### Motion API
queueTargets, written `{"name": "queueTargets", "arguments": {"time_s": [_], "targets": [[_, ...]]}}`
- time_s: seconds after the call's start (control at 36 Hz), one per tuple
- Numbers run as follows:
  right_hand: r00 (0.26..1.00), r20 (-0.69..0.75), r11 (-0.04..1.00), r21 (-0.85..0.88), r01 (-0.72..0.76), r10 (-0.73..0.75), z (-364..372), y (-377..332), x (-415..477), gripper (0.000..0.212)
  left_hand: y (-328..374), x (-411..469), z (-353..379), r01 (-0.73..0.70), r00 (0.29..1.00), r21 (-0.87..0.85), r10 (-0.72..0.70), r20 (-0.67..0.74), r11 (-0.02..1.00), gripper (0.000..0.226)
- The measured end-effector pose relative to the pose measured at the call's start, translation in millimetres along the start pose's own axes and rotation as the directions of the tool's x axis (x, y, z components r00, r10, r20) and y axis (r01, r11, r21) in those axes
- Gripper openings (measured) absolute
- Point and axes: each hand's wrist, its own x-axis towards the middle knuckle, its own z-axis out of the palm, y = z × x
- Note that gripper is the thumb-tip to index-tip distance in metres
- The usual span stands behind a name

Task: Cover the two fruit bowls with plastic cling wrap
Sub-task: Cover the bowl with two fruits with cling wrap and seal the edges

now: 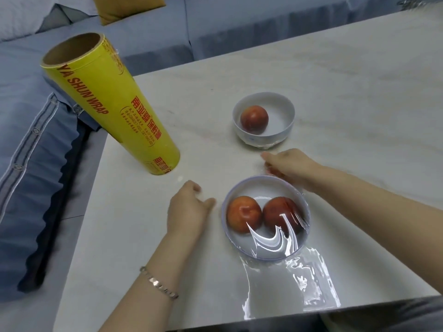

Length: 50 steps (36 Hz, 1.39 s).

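While the near bowl (pixel 265 218) with its two fruits already wears film across its mouth, a loose tail of cling wrap (pixel 291 281) trails from its near side toward the tabletop (pixel 335 92) edge. The right hand (pixel 288 167) presses film at its far rim, fingers curled; whether it pinches film, I cannot tell. The left hand (pixel 188 210) rests loosely closed just left, empty. That tail likely needs tucking next.

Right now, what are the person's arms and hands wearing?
Both forearms are bare, with no sleeves in view. The left hand has a slim metallic link bracelet on its wrist. The right hand shows no glove, ring or watch.
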Motion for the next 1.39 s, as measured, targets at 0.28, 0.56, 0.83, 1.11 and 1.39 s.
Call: {"name": "queueTargets", "arguments": {"time_s": [0.28,0.56,0.83,1.11,1.39], "targets": [[0.900,0.285,0.944,-0.103,-0.313,0.330,-42.5,18.1,-28.7,0.043,34.3,-56.5,-3.0,-0.418,0.896,-0.019,0.416,0.155,0.908,0.070],[0.932,0.321,0.982,0.026,-0.185,0.167,-37.4,25.4,-37.4,0.013,48.3,-60.6,33.6,-0.523,0.848,0.381,0.419,0.325,0.762,0.144],[0.990,0.136,0.867,0.487,-0.105,0.044,-32.5,25.2,-46.7,0.029,39.8,-58.7,39.5,-0.564,0.826,0.434,0.477,0.300,0.703,0.137],[0.909,0.328,0.954,-0.238,-0.183,0.256,-43.8,-15.6,-38.2,0.038,36.8,-57.1,36.4,-0.622,0.783,0.385,0.533,0.321,0.682,0.137],[0.995,0.025,0.972,0.217,0.094,-0.102,-25.7,10.4,-36.5,0.031,35.3,-55.9,37.0,-0.630,0.776,0.369,0.544,0.318,0.683,0.135]]}}
